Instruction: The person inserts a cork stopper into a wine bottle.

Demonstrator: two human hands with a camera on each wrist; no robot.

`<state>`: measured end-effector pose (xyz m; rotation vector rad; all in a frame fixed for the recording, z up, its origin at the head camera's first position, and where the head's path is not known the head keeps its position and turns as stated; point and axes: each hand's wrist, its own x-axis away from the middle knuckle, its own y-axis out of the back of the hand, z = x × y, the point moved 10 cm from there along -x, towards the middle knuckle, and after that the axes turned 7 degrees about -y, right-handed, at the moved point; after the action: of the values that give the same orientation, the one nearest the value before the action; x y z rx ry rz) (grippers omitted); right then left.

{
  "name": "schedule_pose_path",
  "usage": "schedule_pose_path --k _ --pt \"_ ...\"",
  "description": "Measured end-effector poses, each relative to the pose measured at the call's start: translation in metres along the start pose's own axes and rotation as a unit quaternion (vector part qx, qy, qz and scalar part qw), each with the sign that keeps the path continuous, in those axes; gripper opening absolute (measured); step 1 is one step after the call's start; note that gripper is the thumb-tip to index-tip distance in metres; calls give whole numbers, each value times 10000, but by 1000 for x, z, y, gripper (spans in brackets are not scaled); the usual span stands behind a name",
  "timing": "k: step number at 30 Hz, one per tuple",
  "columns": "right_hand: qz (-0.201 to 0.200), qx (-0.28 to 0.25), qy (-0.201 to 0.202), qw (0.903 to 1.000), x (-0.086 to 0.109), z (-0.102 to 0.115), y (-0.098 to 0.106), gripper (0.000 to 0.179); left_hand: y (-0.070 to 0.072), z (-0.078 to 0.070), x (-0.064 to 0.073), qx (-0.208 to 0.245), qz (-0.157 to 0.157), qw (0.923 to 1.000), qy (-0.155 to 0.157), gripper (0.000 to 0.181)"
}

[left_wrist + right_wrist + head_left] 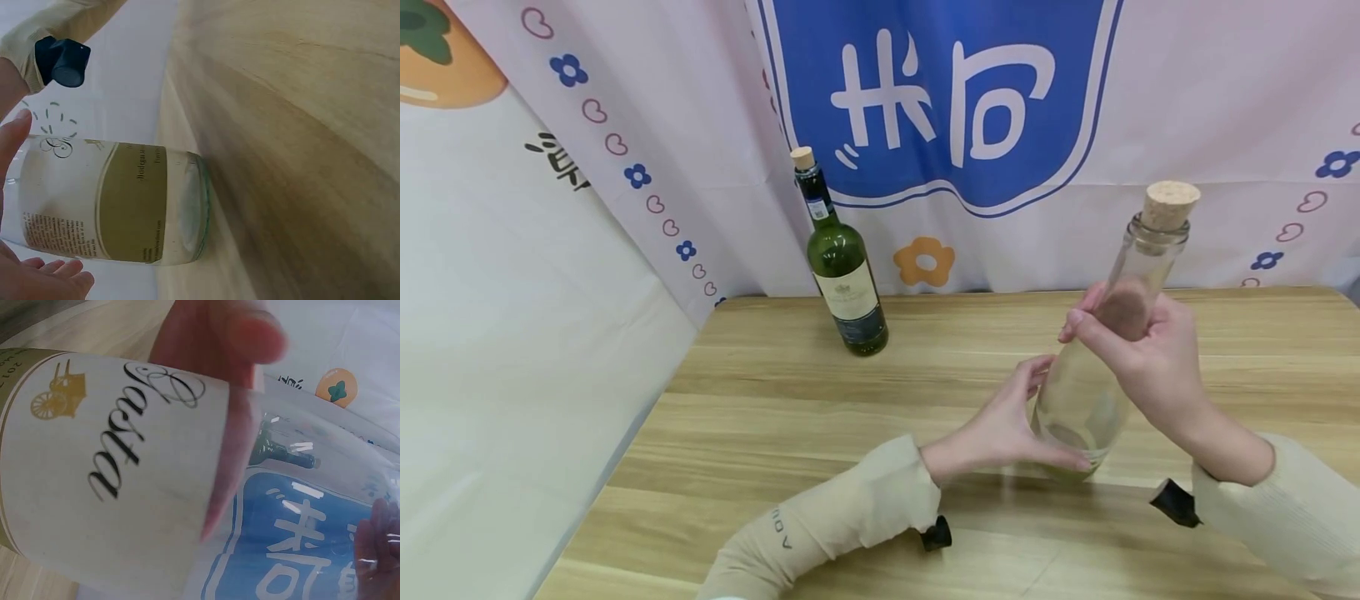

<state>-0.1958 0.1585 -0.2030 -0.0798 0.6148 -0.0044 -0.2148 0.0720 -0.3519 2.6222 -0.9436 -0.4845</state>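
A clear glass bottle [1078, 404] leans to the right above the wooden table, its base low and close to the surface. A cork [1171, 206] plugs its mouth. My right hand [1161, 358] grips the bottle below the neck, thumb across the near side. Lower down, my left hand [1000, 425] cups the body from the left, its thumb near the base and its fingers on the far side. In the left wrist view, the bottle's white and gold label [131, 200] lies between the thumb and fingers. The right wrist view shows black script lettering [119, 437] on the label.
A green wine bottle [850, 283] with a cork stands upright at the back left of the wooden table [760, 467]. Behind the table hangs a printed curtain [700, 167] with a blue emblem. Black devices [1176, 502] sit at both wrists.
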Motion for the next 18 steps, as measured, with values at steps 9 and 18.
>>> schedule_pose_path --k 9,18 --pt "-53 -66 -29 10000 -1 1 0 5 -9 6 -1 -422 -43 9991 89 86" --pt "-86 -588 119 9982 -1 11 9 8 -15 1 -5 -471 -60 9983 337 86"
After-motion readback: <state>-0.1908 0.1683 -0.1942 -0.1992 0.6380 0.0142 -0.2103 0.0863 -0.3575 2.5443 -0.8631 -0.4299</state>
